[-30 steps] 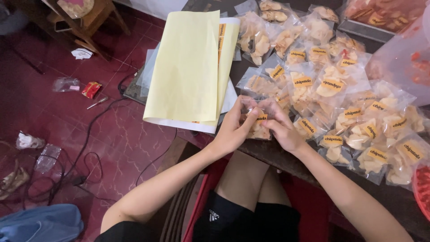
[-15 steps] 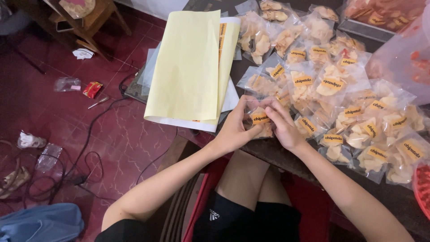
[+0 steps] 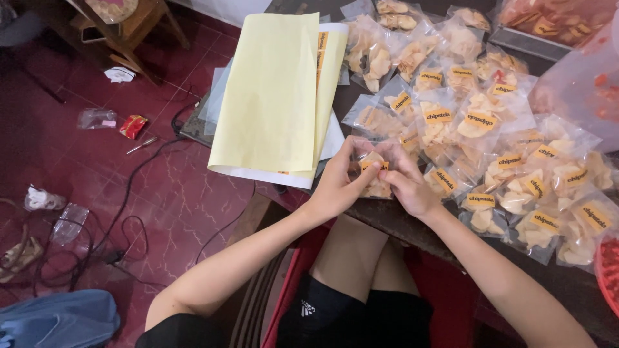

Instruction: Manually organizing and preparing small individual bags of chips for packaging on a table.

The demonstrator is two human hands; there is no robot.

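Note:
My left hand [image 3: 336, 182] and my right hand [image 3: 409, 185] both grip one small clear bag of pale chips [image 3: 375, 175] with a yellow sticker, held at the near edge of the dark table [image 3: 393, 222]. The fingers of both hands pinch the bag's top. Several more bags of the same kind [image 3: 490, 135] lie spread over the table to the right of my hands.
Yellow paper sheets [image 3: 274, 90] lie left of the bags, hanging over the table's edge. A tray of reddish snacks [image 3: 548, 29] stands at the back right. Cables [image 3: 129, 193], wrappers and a wooden stool [image 3: 122, 26] are on the red floor at left.
Both hands have stayed on the same bag, their fingers shifting slightly along its top. Nothing else has moved.

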